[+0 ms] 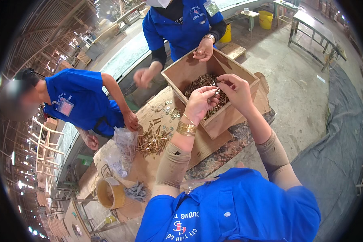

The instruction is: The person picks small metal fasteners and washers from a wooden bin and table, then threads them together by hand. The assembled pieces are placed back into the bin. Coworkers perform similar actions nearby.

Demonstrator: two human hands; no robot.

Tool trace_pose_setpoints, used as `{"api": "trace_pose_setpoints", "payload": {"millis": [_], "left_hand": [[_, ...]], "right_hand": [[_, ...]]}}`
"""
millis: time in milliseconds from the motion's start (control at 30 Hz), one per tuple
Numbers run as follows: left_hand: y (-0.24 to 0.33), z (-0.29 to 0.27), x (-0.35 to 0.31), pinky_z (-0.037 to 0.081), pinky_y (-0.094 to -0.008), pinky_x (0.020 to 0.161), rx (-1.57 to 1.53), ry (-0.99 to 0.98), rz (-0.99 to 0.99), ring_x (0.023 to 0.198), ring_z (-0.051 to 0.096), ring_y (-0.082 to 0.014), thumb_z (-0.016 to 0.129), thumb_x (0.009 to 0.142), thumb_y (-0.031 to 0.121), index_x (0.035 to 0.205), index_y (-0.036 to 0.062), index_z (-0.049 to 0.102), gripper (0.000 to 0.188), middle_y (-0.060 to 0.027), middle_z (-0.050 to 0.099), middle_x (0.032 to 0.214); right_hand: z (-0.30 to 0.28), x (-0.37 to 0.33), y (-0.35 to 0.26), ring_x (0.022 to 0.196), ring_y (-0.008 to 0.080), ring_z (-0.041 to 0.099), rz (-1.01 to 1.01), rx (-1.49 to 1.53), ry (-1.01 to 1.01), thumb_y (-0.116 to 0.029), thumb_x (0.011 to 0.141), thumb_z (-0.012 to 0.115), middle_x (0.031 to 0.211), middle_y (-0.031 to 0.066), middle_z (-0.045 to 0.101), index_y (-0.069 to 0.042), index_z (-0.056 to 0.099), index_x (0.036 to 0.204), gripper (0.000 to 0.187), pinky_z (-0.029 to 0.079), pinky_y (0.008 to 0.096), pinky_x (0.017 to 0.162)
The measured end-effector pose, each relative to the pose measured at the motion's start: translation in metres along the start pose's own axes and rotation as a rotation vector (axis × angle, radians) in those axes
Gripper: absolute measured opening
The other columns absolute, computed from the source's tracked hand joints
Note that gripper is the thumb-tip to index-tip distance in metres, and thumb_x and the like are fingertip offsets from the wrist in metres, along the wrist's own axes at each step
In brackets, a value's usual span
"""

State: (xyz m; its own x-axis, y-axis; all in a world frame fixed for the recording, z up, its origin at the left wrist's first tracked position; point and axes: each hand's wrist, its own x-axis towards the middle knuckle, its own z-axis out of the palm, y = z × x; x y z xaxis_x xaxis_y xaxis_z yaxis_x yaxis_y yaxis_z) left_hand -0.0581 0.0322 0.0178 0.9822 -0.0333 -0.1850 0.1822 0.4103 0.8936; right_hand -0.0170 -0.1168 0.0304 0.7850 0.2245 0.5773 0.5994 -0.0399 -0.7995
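Observation:
Both my hands are raised over a wooden box (226, 130) that holds a heap of screws (197, 83). My left hand (201, 103) is closed around a few small shiny metal pieces (216, 95), whose exact kind is too small to tell. Close beside it, the fingers of my right hand (236, 92) pinch together near those pieces; what sits between its fingertips is mostly hidden. On the cardboard-covered table (205, 152) left of the box lie a pile of brass-coloured screws (152, 139) and scattered washers (174, 113).
Across the box a co-worker in blue (173, 28) holds one hand at its far rim. Another co-worker (78, 92) stands at left, a hand near the screws and clear plastic bags (123, 151). A yellowish tub (110, 192) and grey cloth (136, 191) are near the table's left end.

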Motion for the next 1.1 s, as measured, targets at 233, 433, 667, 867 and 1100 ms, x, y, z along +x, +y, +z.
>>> {"api": "trace_pose_setpoints", "payload": {"millis": [233,433,667,867,1100], "left_hand": [[-0.005,-0.001,-0.001,0.043,-0.0193,0.048,0.069,0.055,0.021,0.055,0.053,-0.0073,0.049,0.084,0.007,0.088,0.0044,0.054,0.007,-0.0029,0.057,0.071],[-0.005,0.003,0.001,0.043,-0.0202,0.048,0.117,0.107,0.063,0.054,0.052,-0.0075,0.049,0.084,0.008,0.089,0.0033,0.055,0.009,-0.001,0.056,0.069],[-0.003,0.0,0.007,0.043,-0.0203,0.047,0.169,0.126,0.042,0.054,0.052,-0.0086,0.049,0.084,0.008,0.088,0.0021,0.055,0.009,-0.0037,0.057,0.068],[0.01,-0.017,-0.007,0.044,-0.0195,0.045,0.124,0.158,0.127,0.051,0.055,-0.0094,0.052,0.084,0.011,0.089,0.0007,0.056,0.012,-0.0049,0.058,0.066],[0.029,-0.11,-0.123,0.04,-0.0179,0.044,0.051,0.388,0.221,0.05,0.049,-0.0051,0.052,0.085,0.013,0.09,-0.0006,0.058,0.016,-0.0011,0.056,0.063]], "right_hand": [[0.003,0.0,-0.001,0.067,0.0243,0.056,-0.222,-0.273,-0.126,-0.011,0.074,0.057,0.074,0.0081,0.056,-0.006,0.063,0.086,0.014,0.045,0.0319,0.06],[0.005,-0.001,0.007,0.081,0.0242,0.056,-0.207,-0.312,-0.204,-0.014,0.075,0.056,0.079,0.0079,0.058,-0.005,0.064,0.086,0.016,0.045,0.0326,0.07],[0.002,-0.002,0.018,0.074,0.0207,0.058,-0.03,-0.059,-0.031,-0.01,0.08,0.055,0.08,0.0125,0.059,0.002,0.062,0.083,0.015,0.044,0.0283,0.067],[0.003,-0.011,-0.018,0.069,0.0074,0.051,0.116,0.244,-0.015,-0.007,0.08,0.054,0.075,0.0027,0.058,0.003,0.061,0.081,0.012,0.04,0.0201,0.061],[0.067,-0.078,-0.056,0.061,0.0069,0.055,0.457,0.504,-0.839,-0.007,0.081,0.054,0.069,0.002,0.057,0.002,0.06,0.079,0.011,0.044,0.0204,0.052]]}}
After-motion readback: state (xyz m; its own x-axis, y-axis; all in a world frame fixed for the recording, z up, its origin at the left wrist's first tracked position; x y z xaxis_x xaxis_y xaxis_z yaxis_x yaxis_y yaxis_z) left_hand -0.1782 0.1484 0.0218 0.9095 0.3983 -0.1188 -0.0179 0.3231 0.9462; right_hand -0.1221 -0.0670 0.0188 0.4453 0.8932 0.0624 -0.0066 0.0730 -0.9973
